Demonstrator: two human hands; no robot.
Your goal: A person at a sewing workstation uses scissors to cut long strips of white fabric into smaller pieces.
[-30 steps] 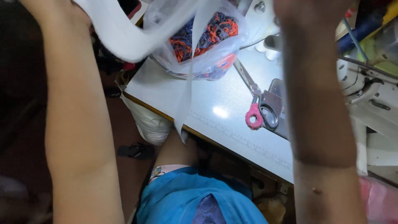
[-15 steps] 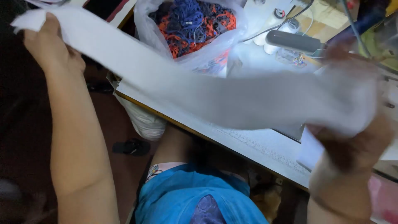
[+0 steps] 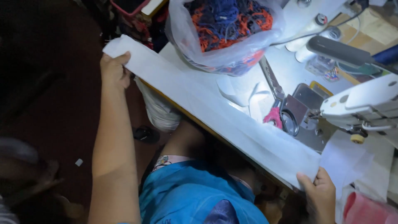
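Both ends of a long white fabric strip [image 3: 215, 112] are pinched — left hand [image 3: 112, 71], right hand [image 3: 319, 195] — so it is stretched flat along the white sewing table [image 3: 248, 83].

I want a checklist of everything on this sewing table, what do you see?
Surface: white sewing table, brightly lit near the machine.
Job's things: long white fabric strip stretched along the table's front edge.
Clutter: clear plastic bag of orange and blue scraps; scissors with a pink handle; white sewing machine; white thread cones.
Hands: left hand grips one end of the strip, right hand the other.
Cables: dark cable behind the bag.
Surroundings: dark floor; blue clothing on the lap.
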